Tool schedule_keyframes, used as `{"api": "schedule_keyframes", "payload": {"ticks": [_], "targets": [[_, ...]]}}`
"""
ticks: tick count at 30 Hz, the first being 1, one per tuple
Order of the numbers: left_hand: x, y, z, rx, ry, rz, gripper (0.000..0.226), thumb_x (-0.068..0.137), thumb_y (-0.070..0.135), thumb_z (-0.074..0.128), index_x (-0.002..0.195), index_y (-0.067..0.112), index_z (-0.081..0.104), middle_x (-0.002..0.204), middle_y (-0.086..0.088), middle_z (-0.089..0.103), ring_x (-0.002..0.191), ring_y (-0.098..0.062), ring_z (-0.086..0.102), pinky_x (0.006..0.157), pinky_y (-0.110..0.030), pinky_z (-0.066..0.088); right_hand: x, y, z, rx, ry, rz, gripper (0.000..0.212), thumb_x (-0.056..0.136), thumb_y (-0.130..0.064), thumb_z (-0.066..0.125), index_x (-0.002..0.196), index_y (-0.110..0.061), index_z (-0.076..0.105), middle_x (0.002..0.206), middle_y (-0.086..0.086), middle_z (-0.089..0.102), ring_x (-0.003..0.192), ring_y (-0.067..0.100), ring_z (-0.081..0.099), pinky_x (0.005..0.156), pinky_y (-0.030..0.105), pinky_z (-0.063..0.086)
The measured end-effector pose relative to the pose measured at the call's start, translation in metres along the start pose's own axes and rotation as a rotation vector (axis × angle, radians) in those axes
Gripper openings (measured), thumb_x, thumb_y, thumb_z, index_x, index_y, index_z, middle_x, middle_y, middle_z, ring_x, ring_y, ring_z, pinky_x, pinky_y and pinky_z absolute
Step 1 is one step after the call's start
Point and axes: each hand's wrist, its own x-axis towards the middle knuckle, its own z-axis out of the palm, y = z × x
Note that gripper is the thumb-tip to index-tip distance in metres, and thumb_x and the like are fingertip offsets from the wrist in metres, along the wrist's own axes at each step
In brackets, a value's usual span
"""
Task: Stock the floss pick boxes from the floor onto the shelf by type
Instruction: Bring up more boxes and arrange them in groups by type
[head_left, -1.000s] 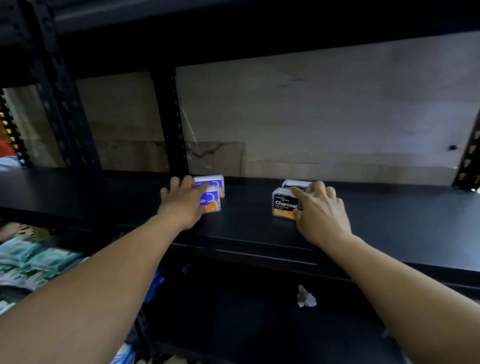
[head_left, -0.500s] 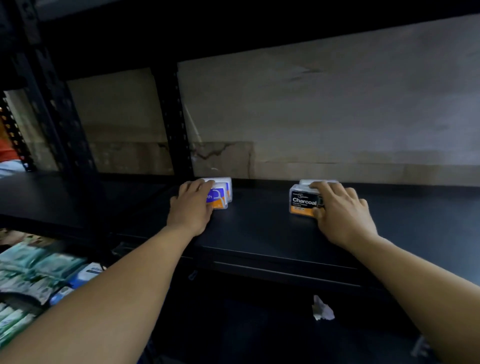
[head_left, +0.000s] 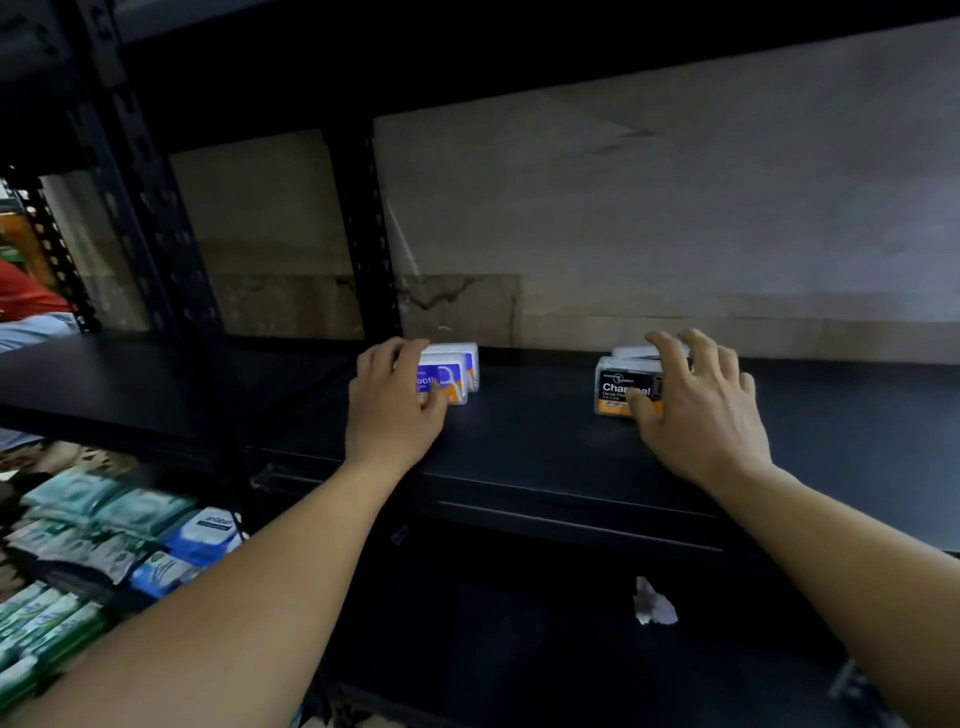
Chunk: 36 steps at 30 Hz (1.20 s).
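Note:
Two blue-and-orange floss pick boxes (head_left: 453, 375) stand one behind the other on the black shelf (head_left: 530, 441), left of centre. My left hand (head_left: 395, 405) rests on the front one, fingers over its top and thumb at its lower front. To the right stand two black-and-orange "Charcoal" floss pick boxes (head_left: 621, 387), also one behind the other. My right hand (head_left: 701, 405) grips the front Charcoal box, fingers over the top and thumb across its face. Both hands partly hide the boxes behind.
A black upright post (head_left: 363, 234) stands behind the blue boxes; a bare wall lies behind the shelf. Green and blue packets (head_left: 104, 535) lie on a lower level at the left. A white paper scrap (head_left: 652, 603) lies below the shelf. A person in red (head_left: 26, 306) is at far left.
Both hands stay on their boxes. The right thumb has shifted across the Charcoal box face, and the view has moved slightly closer to the shelf.

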Motion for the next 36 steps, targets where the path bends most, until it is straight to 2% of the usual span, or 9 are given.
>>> {"api": "schedule_keyframes", "payload": {"ticks": [4, 9, 14, 17, 20, 22, 24, 27, 36], "targets": [[-0.045, 0.005, -0.007, -0.226, 0.051, -0.06, 0.047, 0.084, 0.04, 0.051, 0.121, 0.014, 0.061, 0.122, -0.006, 0.057, 0.115, -0.028, 0.048, 0.097, -0.041, 0.045, -0.012, -0.006, -0.011, 0.096, 0.073, -0.031, 0.052, 0.09, -0.036, 0.061, 0.137, -0.019, 0.047, 0.141, 0.015, 0.045, 0.125, 0.038, 0.042, 0.097, 0.052, 0.04], [-0.11, 0.019, -0.018, -0.334, 0.102, -0.012, 0.038, 0.089, 0.033, 0.061, 0.119, 0.01, 0.065, 0.121, -0.007, 0.057, 0.118, -0.022, 0.049, 0.104, -0.012, 0.031, -0.064, -0.028, -0.028, 0.305, 0.095, -0.101, 0.042, 0.09, -0.036, 0.063, 0.128, -0.022, 0.052, 0.123, 0.005, 0.057, 0.113, 0.031, 0.054, 0.085, 0.044, 0.048], [-0.16, 0.04, -0.03, -0.329, -0.037, 0.018, 0.037, 0.089, 0.034, 0.062, 0.121, 0.015, 0.064, 0.125, -0.001, 0.054, 0.123, -0.018, 0.045, 0.107, -0.02, 0.032, -0.146, -0.041, -0.01, 0.484, -0.003, -0.273, 0.038, 0.091, -0.031, 0.065, 0.127, -0.018, 0.06, 0.124, -0.002, 0.062, 0.132, 0.022, 0.048, 0.114, 0.035, 0.031], [-0.177, 0.045, -0.042, -0.344, -0.324, -0.027, 0.039, 0.091, 0.039, 0.063, 0.127, 0.024, 0.06, 0.119, 0.008, 0.056, 0.117, -0.01, 0.048, 0.098, -0.02, 0.037, -0.17, -0.039, -0.009, 0.546, -0.088, -0.3, 0.038, 0.091, -0.027, 0.068, 0.127, -0.02, 0.061, 0.129, -0.008, 0.057, 0.145, 0.016, 0.032, 0.118, 0.034, 0.029], [-0.195, 0.038, -0.048, -0.298, -0.889, -0.073, 0.056, 0.086, 0.053, 0.065, 0.137, 0.036, 0.05, 0.122, 0.006, 0.059, 0.113, -0.013, 0.057, 0.096, -0.028, 0.047, -0.182, -0.03, -0.008, 0.598, -0.322, -0.131, 0.04, 0.092, -0.042, 0.062, 0.13, -0.032, 0.057, 0.124, -0.012, 0.058, 0.119, 0.009, 0.054, 0.101, 0.035, 0.048], [-0.21, 0.032, -0.051, -0.147, -1.291, -0.093, 0.07, 0.086, 0.055, 0.067, 0.148, 0.037, 0.039, 0.132, 0.0, 0.058, 0.117, -0.017, 0.057, 0.096, -0.026, 0.045, -0.19, -0.018, 0.001, 0.47, -0.708, -0.071, 0.048, 0.09, -0.053, 0.061, 0.134, -0.039, 0.049, 0.122, -0.009, 0.059, 0.113, 0.008, 0.057, 0.101, 0.038, 0.048], [-0.224, 0.026, -0.05, 0.013, -1.493, -0.113, 0.078, 0.087, 0.056, 0.065, 0.154, 0.033, 0.03, 0.144, -0.001, 0.05, 0.124, -0.02, 0.053, 0.092, -0.024, 0.041, -0.204, -0.005, 0.016, 0.207, -1.108, -0.14, 0.059, 0.088, -0.06, 0.06, 0.141, -0.041, 0.042, 0.122, -0.01, 0.057, 0.108, 0.009, 0.055, 0.104, 0.034, 0.043], [-0.242, 0.015, -0.045, 0.09, -1.479, -0.132, 0.079, 0.09, 0.053, 0.063, 0.156, 0.031, 0.026, 0.151, -0.001, 0.044, 0.127, -0.021, 0.051, 0.084, -0.024, 0.04, -0.231, 0.007, 0.037, -0.008, -1.369, -0.187, 0.064, 0.088, -0.06, 0.059, 0.145, -0.038, 0.039, 0.125, -0.007, 0.055, 0.102, 0.013, 0.053, 0.099, 0.032, 0.044], [-0.325, -0.018, -0.001, 0.018, -1.514, -0.269, 0.065, 0.092, 0.045, 0.063, 0.149, 0.025, 0.04, 0.14, -0.003, 0.054, 0.114, -0.022, 0.056, 0.087, -0.028, 0.043, -0.318, 0.028, 0.108, -0.059, -1.474, -0.216, 0.067, 0.091, -0.056, 0.056, 0.15, -0.03, 0.035, 0.148, 0.003, 0.048, 0.13, 0.025, 0.049, 0.103, 0.032, 0.042]]}}
